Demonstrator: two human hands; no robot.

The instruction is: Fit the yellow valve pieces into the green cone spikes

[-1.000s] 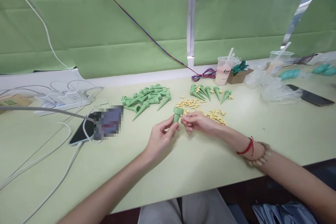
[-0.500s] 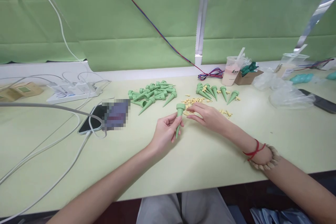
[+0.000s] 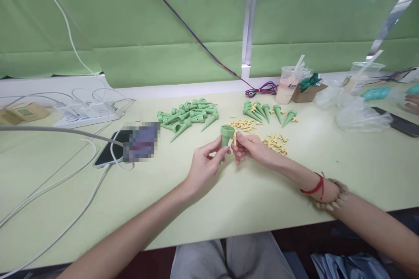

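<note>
Gripping a green spike, open end up, the left hand faces the right hand, which pinches a yellow peg at the spike's three o'clock; a loose pinch could drop it.

Single head-worn view, from above the lap, facing forward and down across the table, left hand and right hand near, wall beyond.

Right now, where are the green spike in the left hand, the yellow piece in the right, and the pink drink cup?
Green spike [image 3: 225, 139], head view: body just below the collar.
Yellow piece [image 3: 235, 139], head view: its exposed middle.
Pink drink cup [image 3: 286, 91], head view: front wall.
</note>
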